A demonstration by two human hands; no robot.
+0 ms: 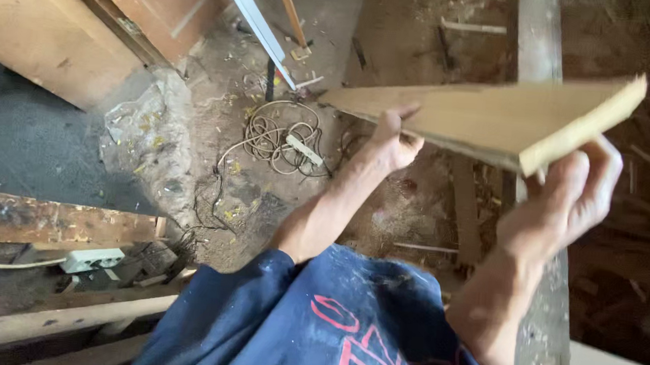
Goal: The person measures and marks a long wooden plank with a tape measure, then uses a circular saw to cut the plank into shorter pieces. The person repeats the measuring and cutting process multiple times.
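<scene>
A pale wooden board [490, 114] hangs in the air, tilted, its thick cut end toward the upper right. My left hand [390, 143] grips its lower edge near the narrow far end, thumb over the top face. My right hand [568, 199] holds the board from below near the thick end, fingers curled up around it. Both forearms reach up from my blue shirt [315, 327] with red print.
A coiled cord [278, 137] lies on the dusty floor below. Large boards [85, 21] lean at upper left. A white power strip [91, 259] rests among timber beams [48, 220] at lower left. A wooden plank [541, 30] runs along the right.
</scene>
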